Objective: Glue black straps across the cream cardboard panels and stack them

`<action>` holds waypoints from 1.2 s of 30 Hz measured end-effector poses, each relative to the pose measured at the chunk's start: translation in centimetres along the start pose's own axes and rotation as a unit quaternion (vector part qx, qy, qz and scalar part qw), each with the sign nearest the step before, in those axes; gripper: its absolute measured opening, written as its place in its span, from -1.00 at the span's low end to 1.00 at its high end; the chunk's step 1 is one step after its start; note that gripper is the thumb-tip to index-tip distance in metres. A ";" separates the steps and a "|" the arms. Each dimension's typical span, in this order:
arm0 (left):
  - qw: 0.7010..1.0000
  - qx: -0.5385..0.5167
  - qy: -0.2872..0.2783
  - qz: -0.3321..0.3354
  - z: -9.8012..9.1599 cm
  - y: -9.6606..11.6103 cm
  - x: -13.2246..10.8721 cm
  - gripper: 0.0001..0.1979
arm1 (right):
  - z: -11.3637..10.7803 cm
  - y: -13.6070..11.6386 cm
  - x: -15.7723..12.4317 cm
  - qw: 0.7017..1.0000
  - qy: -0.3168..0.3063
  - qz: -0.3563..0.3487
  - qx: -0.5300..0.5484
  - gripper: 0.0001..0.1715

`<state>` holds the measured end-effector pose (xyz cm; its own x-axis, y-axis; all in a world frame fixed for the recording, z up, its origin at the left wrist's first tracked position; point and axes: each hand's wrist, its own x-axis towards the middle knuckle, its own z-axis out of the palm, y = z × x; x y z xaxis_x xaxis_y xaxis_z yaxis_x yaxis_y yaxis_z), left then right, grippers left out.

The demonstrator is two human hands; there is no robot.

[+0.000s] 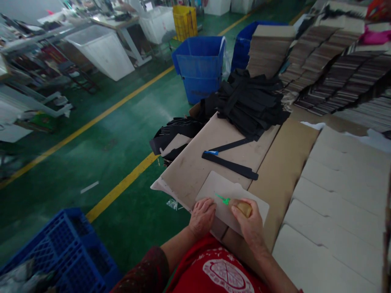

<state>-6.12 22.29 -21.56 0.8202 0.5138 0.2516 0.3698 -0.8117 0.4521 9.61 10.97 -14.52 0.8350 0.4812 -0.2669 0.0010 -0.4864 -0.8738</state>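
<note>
I have the bottle (244,208) over the board (229,188), tilted with its green nozzle (226,201) pointing left; whether the tip touches the surface I cannot tell; the right hand (247,217) is closed round the tan body of the bottle; the left hand (203,213) lies on the board's left end, knuckles up and fingers bent, though whether it grips the edge I cannot tell.

The board lies flat on the table (183,175), right in front of the red apron (210,264); just past it I see two black strips (230,165), meeting at an angle, with a blue tag-like piece (211,152) on them where they meet; beyond those sits a heap (247,101) of more black strips.

To the right, pale sheets (330,211) lie overlapping in a row; behind them rise tall stacks (320,53); past the table's far end stands a blue bin (198,65); lower left, on the green floor (128,130), I make out a blue pallet (70,248).
</note>
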 end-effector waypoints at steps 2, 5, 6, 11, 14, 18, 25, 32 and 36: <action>1.000 0.000 0.002 0.002 0.2 0.0 0.0 -0.74 | 0.2 -0.1 0.3 0.999 -0.003 -0.034 -0.016 -0.44; 1.000 0.000 0.006 0.007 0.3 0.0 -0.2 -0.72 | 0.5 -0.1 0.5 0.997 -0.011 -0.068 -0.037 -0.48; 1.000 -0.001 0.006 0.011 0.3 0.0 -0.2 -0.72 | 0.6 -0.2 0.5 0.996 -0.013 -0.076 -0.044 -0.50; 1.000 -0.001 0.014 0.023 0.2 -0.2 -0.3 -0.71 | 1.1 -0.4 0.5 0.989 -0.022 -0.121 -0.077 -0.56; 1.000 0.000 0.019 0.024 0.1 -0.1 -0.2 -0.73 | 1.3 -0.5 0.8 0.980 -0.033 -0.164 -0.107 -0.59; 0.999 0.001 0.024 0.024 0.1 -0.1 -0.1 -0.73 | 1.5 -1.1 1.2 0.960 -0.041 -0.232 -0.154 -0.65; 0.999 -0.005 0.026 0.029 0.2 -0.2 -0.2 -0.72 | 0.8 -2.7 1.8 0.920 -0.029 -0.307 -0.244 -0.71; 0.999 -0.008 0.028 0.031 0.3 -0.3 -0.3 -0.73 | -0.3 -2.8 1.5 0.920 -0.062 -0.283 -0.265 -0.71; 0.999 -0.006 0.030 0.029 0.3 -0.3 -0.3 -0.72 | 0.3 -2.5 1.3 0.936 -0.082 -0.259 -0.226 -0.70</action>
<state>-6.35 22.26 -22.01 0.8125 0.4818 0.3281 0.3173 -0.8377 0.4446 10.51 12.96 -12.81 0.5618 0.8255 0.0535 0.6454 -0.3969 -0.6527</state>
